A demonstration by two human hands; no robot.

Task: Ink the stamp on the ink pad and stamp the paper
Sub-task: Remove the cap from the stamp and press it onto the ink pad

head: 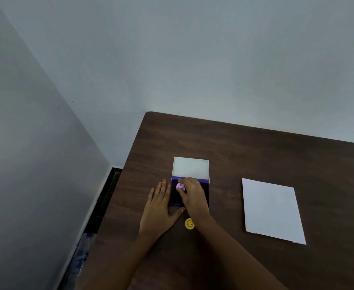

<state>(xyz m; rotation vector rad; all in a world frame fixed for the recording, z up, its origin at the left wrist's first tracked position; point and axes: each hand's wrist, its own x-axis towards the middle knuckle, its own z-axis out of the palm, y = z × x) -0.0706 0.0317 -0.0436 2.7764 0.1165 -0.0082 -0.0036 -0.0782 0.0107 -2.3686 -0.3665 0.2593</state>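
Note:
A purple ink pad lies open on the dark wooden table, its white lid tipped back behind it. My right hand is over the pad, fingers shut on a small pink stamp that stands on the dark ink surface. My left hand lies flat on the table, fingers spread, touching the pad's left and front edges. A white sheet of paper lies to the right, apart from the pad.
A small round yellow piece with a smiling sun lies just in front of the pad, between my wrists. The table's left edge runs close to the pad, with a gap to the grey wall beyond it.

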